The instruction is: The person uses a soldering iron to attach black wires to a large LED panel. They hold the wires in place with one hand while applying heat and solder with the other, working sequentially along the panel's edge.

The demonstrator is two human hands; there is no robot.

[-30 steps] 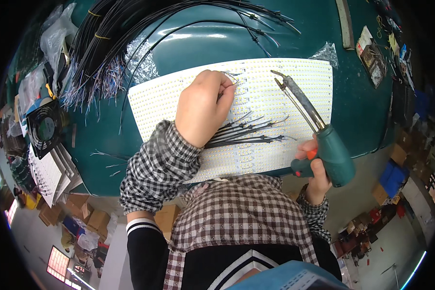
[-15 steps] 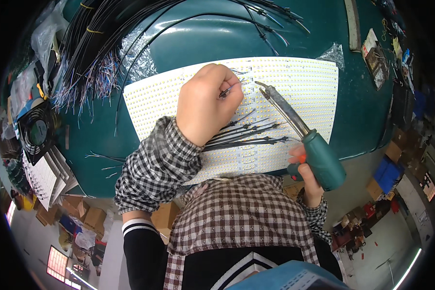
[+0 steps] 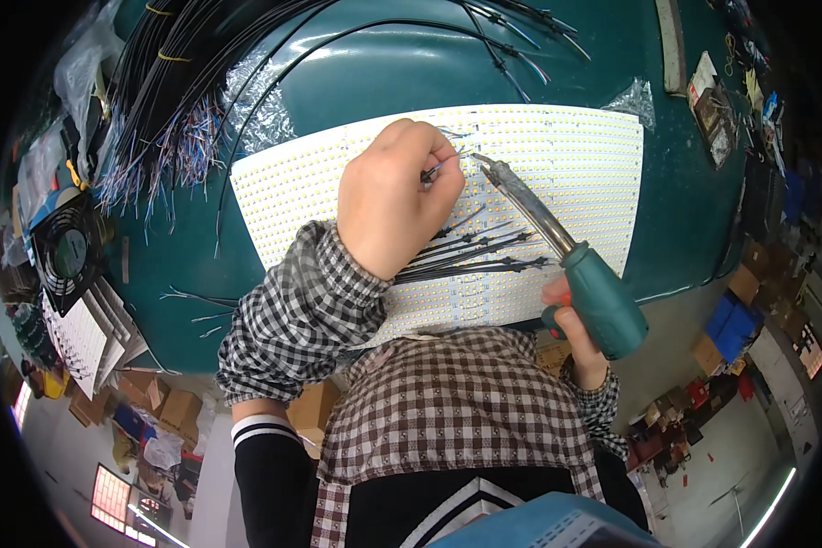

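My left hand [image 3: 397,196] is closed in a pinch on a thin black cable [image 3: 429,173], whose fine wire ends poke out past the fingertips. Below it lies a white LED board [image 3: 575,164] covered with rows of small yellow chips. My right hand [image 3: 580,333] grips a green soldering iron [image 3: 603,297] shaped like a gun. Its tip reaches the wire ends near the board's middle column; whether they touch is too small to tell. Several black cables [image 3: 466,267] lie across the board below my left hand, their ends along that column.
A large bundle of black cables [image 3: 173,73] with stripped coloured ends lies at the far left. Below it are a black fan [image 3: 68,251] and stacked white boards [image 3: 91,333]. A small box holding dark material [image 3: 712,114] stands at the right edge of the green table [image 3: 685,205].
The soldering iron has moved slightly left and its tip is now at the wire ends. My left hand has shifted a little to the right, still pinching the cable.
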